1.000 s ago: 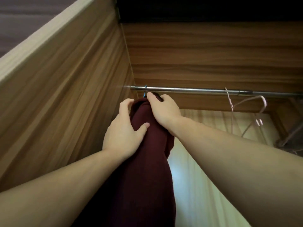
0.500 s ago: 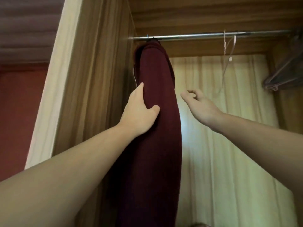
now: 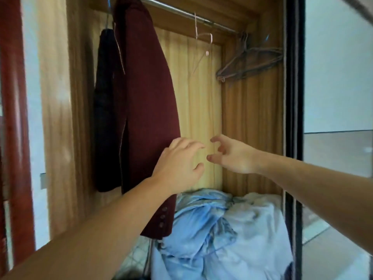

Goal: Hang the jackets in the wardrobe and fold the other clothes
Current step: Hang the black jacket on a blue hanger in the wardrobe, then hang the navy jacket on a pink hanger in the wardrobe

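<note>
A maroon jacket [image 3: 145,102] hangs from the metal rail [image 3: 181,13] at the left of the wardrobe. A black zipped jacket [image 3: 107,110] hangs just behind it, against the left wall. My left hand [image 3: 178,166] hovers by the maroon jacket's right edge with fingers loosely spread, holding nothing. Just to its right, my right hand [image 3: 234,154] is in mid-air with relaxed, slightly bent fingers, also empty. The two hands are a small gap apart in front of the wardrobe's back panel.
A thin pink wire hanger [image 3: 203,43] hangs empty on the rail's middle. Several dark hangers [image 3: 250,61] bunch at the right end. Crumpled light-blue fabric [image 3: 222,229] fills the wardrobe floor. A dark sliding-door frame [image 3: 292,118] stands at the right.
Both hands have let go of the maroon jacket and dropped lower. The view has tilted down, so the black jacket and the blue fabric now show.
</note>
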{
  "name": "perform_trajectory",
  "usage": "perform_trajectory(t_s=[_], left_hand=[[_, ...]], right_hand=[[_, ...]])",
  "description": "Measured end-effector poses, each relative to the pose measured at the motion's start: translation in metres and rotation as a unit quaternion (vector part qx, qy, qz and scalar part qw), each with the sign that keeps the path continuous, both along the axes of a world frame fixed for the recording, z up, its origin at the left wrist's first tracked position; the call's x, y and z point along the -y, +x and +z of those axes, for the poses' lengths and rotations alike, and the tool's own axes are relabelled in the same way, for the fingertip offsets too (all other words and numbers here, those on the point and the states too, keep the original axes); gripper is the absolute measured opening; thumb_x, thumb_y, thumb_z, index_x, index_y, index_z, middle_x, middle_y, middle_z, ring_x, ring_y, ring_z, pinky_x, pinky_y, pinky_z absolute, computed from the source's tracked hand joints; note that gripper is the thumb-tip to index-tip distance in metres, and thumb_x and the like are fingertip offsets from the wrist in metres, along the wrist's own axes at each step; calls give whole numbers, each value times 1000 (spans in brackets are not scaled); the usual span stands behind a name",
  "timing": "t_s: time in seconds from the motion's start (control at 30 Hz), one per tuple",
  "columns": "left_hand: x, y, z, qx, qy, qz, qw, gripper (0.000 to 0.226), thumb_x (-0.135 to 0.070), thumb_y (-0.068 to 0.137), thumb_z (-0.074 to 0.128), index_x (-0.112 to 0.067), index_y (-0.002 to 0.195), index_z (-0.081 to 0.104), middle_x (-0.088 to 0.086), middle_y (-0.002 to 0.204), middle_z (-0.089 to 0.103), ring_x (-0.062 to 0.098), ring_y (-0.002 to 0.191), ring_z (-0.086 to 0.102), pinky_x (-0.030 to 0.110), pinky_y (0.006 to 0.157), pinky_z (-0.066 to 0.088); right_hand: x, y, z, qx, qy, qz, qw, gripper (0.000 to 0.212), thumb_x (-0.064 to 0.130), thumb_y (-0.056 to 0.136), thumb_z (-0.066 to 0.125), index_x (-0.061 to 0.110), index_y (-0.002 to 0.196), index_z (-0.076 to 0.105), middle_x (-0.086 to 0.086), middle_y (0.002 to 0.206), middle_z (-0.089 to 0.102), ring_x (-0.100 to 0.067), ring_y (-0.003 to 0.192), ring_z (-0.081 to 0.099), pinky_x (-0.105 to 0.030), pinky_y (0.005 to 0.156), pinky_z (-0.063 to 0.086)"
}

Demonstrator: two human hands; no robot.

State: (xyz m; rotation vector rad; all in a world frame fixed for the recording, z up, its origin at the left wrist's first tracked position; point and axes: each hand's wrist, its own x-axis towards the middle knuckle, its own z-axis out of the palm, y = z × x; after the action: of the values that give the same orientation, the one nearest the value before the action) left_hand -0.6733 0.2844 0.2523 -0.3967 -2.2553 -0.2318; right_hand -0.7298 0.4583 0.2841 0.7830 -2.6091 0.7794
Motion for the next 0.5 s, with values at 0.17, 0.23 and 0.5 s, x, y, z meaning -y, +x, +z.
perform_trajectory(t_s=[0.17,0.23,0.5], left_hand=[[-53,10,-38,109,-20,-29,993,55,-36,89,57,-29,141,43,-6,145,43,19,134,34,39,108,34],[-78,14,-56,130,-20,-56,990,53,-36,87,58,-29,139,46,-6,142,46,20,131,39,38,105,37],[-203,58,-117,179,-72,-252,948,54,-36,84,58,-31,137,48,-6,143,46,21,132,40,38,105,39]], right_hand=[[-85,65,-34,-34,95,-91,991,69,43,88,61,26,146,29,-6,140,42,-23,119,50,-29,95,41],[-121,93,-55,-19,95,-122,988,70,44,88,61,27,147,28,-2,143,39,-23,122,50,-30,97,41],[-248,258,-136,68,77,-356,929,69,41,89,61,30,147,26,-3,145,39,-22,121,51,-34,101,43]])
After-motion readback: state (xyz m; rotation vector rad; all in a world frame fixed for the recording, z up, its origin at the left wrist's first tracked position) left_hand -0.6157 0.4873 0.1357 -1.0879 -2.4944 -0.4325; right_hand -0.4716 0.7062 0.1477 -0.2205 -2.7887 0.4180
